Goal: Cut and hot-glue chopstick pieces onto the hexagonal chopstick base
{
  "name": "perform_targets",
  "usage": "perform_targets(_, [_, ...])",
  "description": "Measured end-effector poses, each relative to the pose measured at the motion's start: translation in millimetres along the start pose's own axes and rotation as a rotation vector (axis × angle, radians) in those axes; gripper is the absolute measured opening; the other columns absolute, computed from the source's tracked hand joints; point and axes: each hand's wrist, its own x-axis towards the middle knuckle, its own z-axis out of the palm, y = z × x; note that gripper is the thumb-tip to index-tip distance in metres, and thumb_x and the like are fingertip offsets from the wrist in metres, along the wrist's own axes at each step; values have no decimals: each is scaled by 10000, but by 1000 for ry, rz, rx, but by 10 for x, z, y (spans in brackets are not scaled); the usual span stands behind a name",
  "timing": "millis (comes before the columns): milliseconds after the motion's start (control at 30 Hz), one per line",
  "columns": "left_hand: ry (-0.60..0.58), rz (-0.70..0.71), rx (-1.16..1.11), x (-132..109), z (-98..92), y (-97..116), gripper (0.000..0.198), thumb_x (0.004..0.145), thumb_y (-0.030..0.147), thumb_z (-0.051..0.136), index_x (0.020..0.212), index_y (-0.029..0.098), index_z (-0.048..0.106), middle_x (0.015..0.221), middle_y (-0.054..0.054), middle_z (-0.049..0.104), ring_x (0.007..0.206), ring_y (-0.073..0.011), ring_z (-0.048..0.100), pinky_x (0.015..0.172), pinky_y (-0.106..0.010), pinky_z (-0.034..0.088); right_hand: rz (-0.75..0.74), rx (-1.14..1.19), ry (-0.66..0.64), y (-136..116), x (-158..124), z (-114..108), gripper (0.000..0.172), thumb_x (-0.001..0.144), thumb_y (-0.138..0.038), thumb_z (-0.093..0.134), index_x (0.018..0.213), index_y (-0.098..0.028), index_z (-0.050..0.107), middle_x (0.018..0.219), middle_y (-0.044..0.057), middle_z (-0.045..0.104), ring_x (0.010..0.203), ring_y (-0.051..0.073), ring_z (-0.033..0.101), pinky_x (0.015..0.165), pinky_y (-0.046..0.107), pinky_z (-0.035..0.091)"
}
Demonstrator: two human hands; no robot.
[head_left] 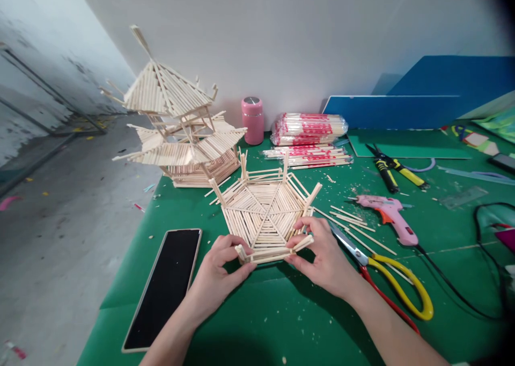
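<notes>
Two grips, left hand (pixel 222 265) and right hand (pixel 318 252), pinch the near side of a ribbed, hexagonal wooden frame (pixel 267 216).

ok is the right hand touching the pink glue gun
Apart. The head view shows green tabletop, loose sticks and the scissors' blades between the right hand and the pink glue gun.

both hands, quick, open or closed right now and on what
Left hand: closed, holding the hexagonal stick base at its near left corner.
Right hand: closed, holding the same base near its right front corner.
</notes>
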Motion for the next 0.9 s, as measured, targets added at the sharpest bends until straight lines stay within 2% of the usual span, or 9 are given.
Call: perform_targets(900, [21, 20, 2, 12, 5, 4, 76, 734, 237, 634, 802, 220, 664, 884, -35, 591, 859, -194, 560, 776, -342, 447, -6, -15, -1, -10, -1, -14, 147, 720, -202, 657, 852, -262, 633, 1027, 39, 484, 988, 234, 443, 870, 427, 409])
